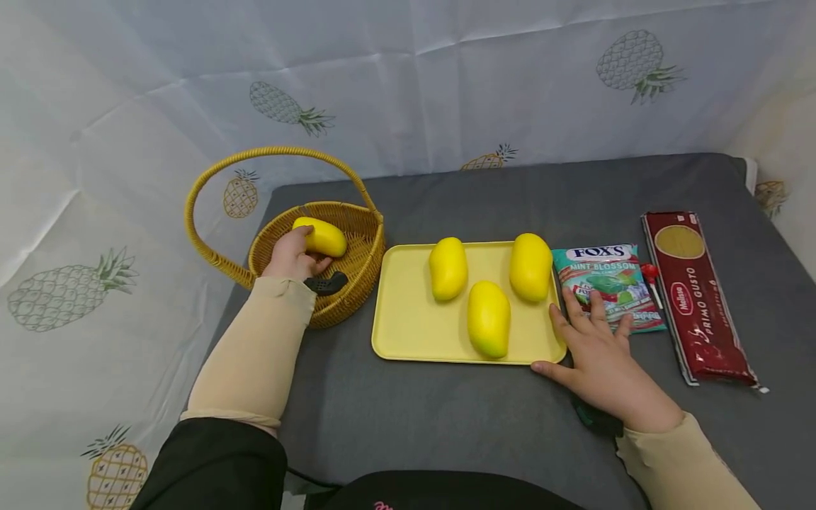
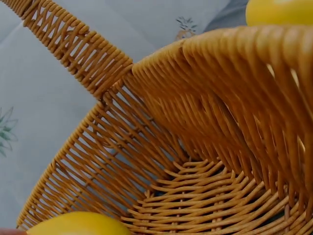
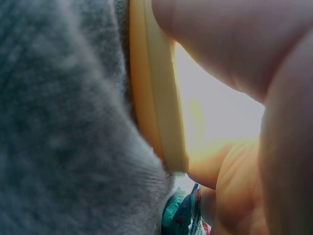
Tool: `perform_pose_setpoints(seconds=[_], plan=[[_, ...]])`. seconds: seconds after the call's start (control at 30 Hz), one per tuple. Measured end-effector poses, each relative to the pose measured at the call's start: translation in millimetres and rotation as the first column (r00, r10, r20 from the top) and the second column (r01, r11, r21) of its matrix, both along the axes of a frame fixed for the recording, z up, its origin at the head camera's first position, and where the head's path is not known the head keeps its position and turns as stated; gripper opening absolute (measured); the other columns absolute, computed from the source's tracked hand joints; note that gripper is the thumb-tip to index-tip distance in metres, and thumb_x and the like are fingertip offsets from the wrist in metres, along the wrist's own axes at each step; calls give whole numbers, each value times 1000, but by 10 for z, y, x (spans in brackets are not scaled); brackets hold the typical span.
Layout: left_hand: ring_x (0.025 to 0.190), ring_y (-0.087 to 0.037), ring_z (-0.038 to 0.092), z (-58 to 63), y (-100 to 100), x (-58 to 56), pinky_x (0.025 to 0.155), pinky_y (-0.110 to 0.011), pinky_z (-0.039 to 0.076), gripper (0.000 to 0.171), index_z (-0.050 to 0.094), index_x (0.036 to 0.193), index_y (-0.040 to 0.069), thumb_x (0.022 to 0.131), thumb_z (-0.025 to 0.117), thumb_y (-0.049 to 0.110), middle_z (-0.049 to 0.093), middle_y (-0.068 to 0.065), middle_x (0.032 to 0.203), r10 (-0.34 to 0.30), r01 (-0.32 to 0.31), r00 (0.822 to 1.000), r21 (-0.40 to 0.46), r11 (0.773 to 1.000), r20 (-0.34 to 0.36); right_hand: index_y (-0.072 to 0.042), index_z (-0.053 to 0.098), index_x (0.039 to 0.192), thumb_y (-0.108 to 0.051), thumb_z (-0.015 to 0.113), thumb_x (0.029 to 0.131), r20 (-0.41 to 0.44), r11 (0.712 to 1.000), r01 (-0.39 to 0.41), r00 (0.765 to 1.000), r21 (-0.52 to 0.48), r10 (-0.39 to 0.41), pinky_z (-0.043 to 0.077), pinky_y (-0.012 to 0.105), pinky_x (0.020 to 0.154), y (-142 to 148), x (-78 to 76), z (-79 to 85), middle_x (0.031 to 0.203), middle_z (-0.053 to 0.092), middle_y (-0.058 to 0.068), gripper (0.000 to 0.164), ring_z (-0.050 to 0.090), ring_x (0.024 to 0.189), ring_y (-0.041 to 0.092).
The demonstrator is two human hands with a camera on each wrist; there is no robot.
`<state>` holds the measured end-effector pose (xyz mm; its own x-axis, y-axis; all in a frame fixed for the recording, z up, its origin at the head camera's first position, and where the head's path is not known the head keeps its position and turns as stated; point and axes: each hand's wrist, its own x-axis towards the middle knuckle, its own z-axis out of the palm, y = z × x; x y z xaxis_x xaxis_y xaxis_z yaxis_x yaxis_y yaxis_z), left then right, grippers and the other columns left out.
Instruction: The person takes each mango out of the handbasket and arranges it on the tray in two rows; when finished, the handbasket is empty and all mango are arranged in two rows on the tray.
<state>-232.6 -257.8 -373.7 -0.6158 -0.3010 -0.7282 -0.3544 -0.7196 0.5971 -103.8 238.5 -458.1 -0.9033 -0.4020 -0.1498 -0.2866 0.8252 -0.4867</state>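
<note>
My left hand point(image 1: 293, 255) reaches into a wicker basket point(image 1: 358, 294) and grips a yellow mango point(image 1: 328, 239), thumb on top, inside the rim. Only a bit of that mango point(image 2: 80, 225) shows at the bottom of the left wrist view. A pale yellow tray point(image 1: 408, 329) lies to the right of the basket and bears three mangoes, one at left point(image 1: 448, 269), one at front point(image 1: 489, 319) and one at right point(image 1: 530, 267). My right hand point(image 1: 602, 361) is spread out, thumb and index finger at the tray's front right corner, other fingertips over a Fox's candy bag point(image 1: 605, 273).
Right of the candy bag lies a dark red pasta pack point(image 1: 698, 304), with a small red-headed stick point(image 1: 650, 273) between them. The basket's tall handle point(image 1: 280, 151) arches over the left side. A pineapple-print cloth point(image 1: 408, 92) hangs behind the grey table point(image 1: 408, 418).
</note>
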Motion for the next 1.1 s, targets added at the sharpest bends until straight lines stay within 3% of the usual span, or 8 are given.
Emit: perform_pose_setpoints(seconds=[0.2,0.43,0.53,0.63,0.77,0.87,0.97,1.1], plan=[[157,-18,45,-6,13,26,130,-42,40,68,34,171,31,112,67,30,37,6,174,-29,29,1000,-12,1000,-11,4,31,171,-61,81,96,1,1000,-2,1000,5,2,-26,90,110,-17,1,-7,183,1,27,111,-24,164,56],[145,-19,53,62,108,187,118,-37,50,60,44,164,31,110,70,33,43,3,168,-123,111,986,-111,988,-116,4,31,171,-60,81,95,-3,1000,-3,1000,7,3,-26,90,110,-21,7,-12,184,1,26,111,-24,164,55],[136,-19,54,99,137,299,103,-34,54,56,47,162,29,111,70,34,44,3,165,-209,172,964,-210,962,-166,4,30,171,-61,81,95,-2,1000,-4,1000,6,4,-26,90,110,-21,7,-10,184,0,26,112,-25,164,55],[130,-21,56,140,168,416,92,-31,55,54,50,160,28,110,70,34,45,2,159,-255,188,939,-272,944,-233,4,30,171,-61,81,96,-1,1000,-4,1000,3,4,-27,89,110,-14,7,-11,184,0,26,112,-25,164,55],[128,-23,57,195,207,546,92,-32,57,55,51,159,25,110,72,32,47,2,151,-263,166,909,-298,940,-324,4,30,171,-61,81,95,3,1000,0,1000,4,0,-28,88,110,-5,4,-10,184,0,26,112,-25,164,55],[126,-23,60,236,241,642,91,-32,56,55,47,162,24,112,69,30,51,3,147,-297,171,884,-342,924,-361,4,30,171,-62,81,95,3,1000,0,1000,6,0,-27,89,110,-1,2,-12,183,0,26,112,-25,164,56],[117,-20,65,274,305,761,84,-30,55,50,47,161,24,114,64,28,56,2,145,-347,185,851,-394,900,-393,4,31,171,-61,81,95,-3,1000,-2,1000,7,2,-27,89,109,4,2,-16,184,0,26,112,-24,164,56],[109,-16,68,298,424,981,79,-28,55,37,55,149,24,114,60,15,60,1,138,-419,164,789,-502,849,-450,4,30,171,-61,81,96,-7,1000,-4,1000,1,4,-28,89,110,3,0,-17,184,-1,26,112,-25,164,55]])
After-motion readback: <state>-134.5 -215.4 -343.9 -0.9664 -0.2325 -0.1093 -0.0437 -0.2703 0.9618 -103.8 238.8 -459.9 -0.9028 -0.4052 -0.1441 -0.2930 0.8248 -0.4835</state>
